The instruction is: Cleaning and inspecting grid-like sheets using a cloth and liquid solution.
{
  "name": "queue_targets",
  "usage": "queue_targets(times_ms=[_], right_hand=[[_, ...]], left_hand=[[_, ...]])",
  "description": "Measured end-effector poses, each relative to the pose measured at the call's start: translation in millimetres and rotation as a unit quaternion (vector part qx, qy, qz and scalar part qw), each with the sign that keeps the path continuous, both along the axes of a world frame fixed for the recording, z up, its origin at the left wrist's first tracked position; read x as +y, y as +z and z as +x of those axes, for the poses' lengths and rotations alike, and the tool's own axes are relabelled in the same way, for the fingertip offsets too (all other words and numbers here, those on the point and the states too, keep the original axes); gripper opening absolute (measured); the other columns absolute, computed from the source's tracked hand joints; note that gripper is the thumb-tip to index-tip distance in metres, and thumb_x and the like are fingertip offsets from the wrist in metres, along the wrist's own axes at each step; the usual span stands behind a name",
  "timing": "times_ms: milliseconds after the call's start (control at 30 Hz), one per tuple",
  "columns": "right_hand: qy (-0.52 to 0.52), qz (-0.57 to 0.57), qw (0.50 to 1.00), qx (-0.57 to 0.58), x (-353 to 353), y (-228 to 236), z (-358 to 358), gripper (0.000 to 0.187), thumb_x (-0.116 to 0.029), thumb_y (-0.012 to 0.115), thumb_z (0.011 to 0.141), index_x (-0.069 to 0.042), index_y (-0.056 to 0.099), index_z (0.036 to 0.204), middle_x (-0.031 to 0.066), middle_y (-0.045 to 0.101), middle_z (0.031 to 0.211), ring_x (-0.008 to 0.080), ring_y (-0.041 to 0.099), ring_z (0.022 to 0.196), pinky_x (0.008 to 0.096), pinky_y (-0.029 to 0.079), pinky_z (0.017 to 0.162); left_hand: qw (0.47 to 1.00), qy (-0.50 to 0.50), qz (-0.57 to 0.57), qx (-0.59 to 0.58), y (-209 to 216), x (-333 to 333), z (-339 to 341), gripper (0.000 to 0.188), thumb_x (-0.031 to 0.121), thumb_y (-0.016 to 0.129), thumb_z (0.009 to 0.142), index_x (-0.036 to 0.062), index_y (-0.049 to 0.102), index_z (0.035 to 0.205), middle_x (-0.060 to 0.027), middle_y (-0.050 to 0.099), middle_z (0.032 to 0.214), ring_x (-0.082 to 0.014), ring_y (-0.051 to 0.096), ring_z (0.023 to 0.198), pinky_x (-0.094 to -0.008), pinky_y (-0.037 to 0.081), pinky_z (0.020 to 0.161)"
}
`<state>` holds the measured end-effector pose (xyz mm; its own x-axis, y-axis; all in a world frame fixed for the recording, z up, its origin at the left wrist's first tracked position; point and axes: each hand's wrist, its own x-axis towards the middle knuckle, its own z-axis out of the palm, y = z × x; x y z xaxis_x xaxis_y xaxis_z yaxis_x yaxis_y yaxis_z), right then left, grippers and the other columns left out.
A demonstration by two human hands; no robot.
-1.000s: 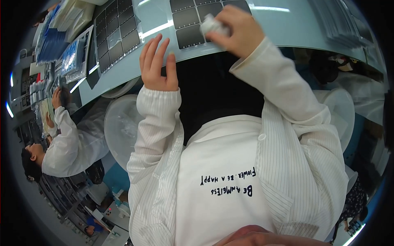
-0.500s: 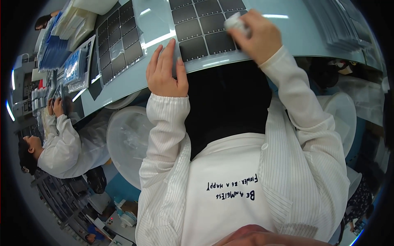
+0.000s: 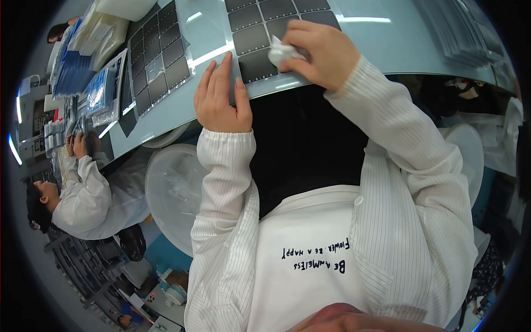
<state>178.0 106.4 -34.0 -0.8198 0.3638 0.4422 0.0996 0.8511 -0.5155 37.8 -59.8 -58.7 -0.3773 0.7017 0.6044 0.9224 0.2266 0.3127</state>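
A sheet of dark grey rectangular panels [image 3: 247, 40] lies on the glossy table in front of me. My right hand [image 3: 323, 54] pinches a crumpled white wipe [image 3: 282, 52] and presses it on the near panels of that sheet, covering part of them. At the sheet's left edge, my left hand [image 3: 224, 102] rests flat with fingers stretched out, holding nothing. Farther left lies a second sheet of similar dark panels [image 3: 172, 51], with a small clear piece of film [image 3: 155, 67] on it.
Stacked clear sheets [image 3: 462, 33] lie at the far right of the table [image 3: 381, 47]. Piles of blue and cream packets [image 3: 74, 66] stand at the left. A white bin [image 3: 174, 193] sits below the table edge. A co-worker in white [image 3: 83, 202] works at the left.
My right hand has moved left and slightly nearer with the wipe, from the sheet's right side toward its middle. My left hand has barely shifted.
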Motion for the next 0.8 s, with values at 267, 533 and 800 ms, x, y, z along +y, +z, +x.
queue_targets(times_ms=[267,533,800], right_hand=[[0.019,-0.019,1.0,0.009,19,-1,11,0.028,-0.022,0.075,0.071,-0.001,0.06,0.079,0.0058,0.054,0.076,0.0219,0.055,0.065,0.0301,0.044,0.06],[0.041,-0.012,0.993,0.113,-3,-11,-16,0.028,-0.02,0.076,0.067,0.0,0.059,0.077,0.0084,0.051,0.072,0.0247,0.055,0.063,0.0322,0.043,0.056],[-0.076,-0.038,0.994,0.071,25,-2,-8,0.029,-0.023,0.076,0.068,-0.001,0.06,0.078,0.0093,0.052,0.072,0.0272,0.056,0.063,0.0319,0.045,0.057]], left_hand=[[1.0,-0.003,0.012,-0.001,-4,-2,-1,0.039,0.013,0.054,0.081,0.0077,0.06,0.119,-0.0089,0.065,0.111,-0.0299,0.055,0.112,-0.0399,0.04,0.095],[1.0,-0.005,0.009,0.011,-3,1,-2,0.04,0.014,0.053,0.082,0.0078,0.06,0.12,-0.0087,0.065,0.107,-0.0299,0.055,0.112,-0.0403,0.04,0.095],[1.0,0.002,0.005,0.016,-2,0,0,0.04,0.014,0.053,0.082,0.0083,0.059,0.121,-0.0082,0.065,0.108,-0.0297,0.055,0.113,-0.0403,0.039,0.095]])
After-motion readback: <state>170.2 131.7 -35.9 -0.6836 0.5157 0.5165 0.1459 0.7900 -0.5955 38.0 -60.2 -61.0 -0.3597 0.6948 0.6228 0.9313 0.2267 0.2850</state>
